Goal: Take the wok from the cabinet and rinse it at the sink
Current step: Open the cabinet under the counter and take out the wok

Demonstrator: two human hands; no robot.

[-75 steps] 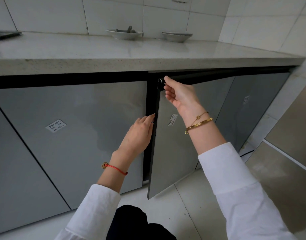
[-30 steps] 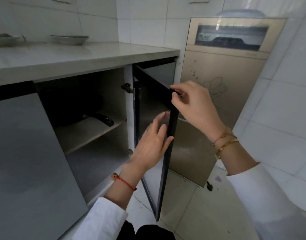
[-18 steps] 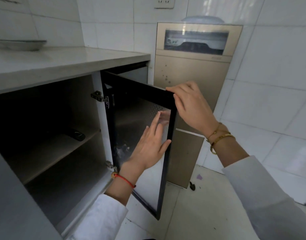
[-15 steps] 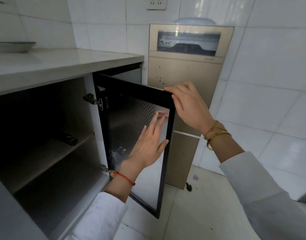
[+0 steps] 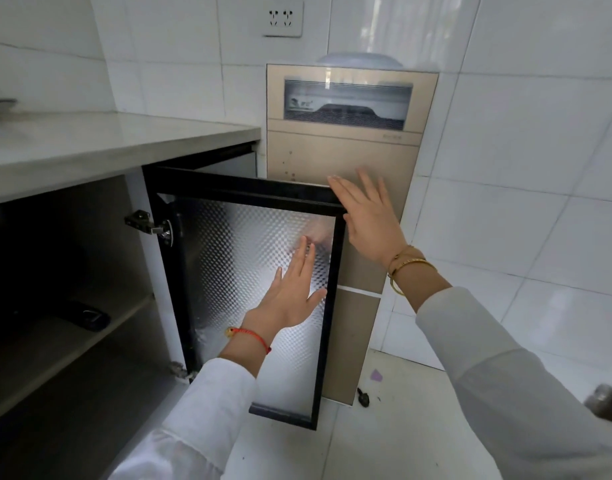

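You have both hands, left hand (image 5: 290,292) and right hand (image 5: 370,216), fingers spread wide and holding nothing, against the cabinet door (image 5: 249,271) to free access to the dark handle (image 5: 86,315)

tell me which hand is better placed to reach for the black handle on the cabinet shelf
Left, probably. The left hand lies open inside the door, on the cabinet side nearer the handle; the right hand is outside, beyond the door's edge.

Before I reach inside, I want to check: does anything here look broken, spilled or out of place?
Nothing stands out. The cabinet door hangs straight on its hinge, and a dark handle lies on the shelf. A small purple scrap lies on the floor.
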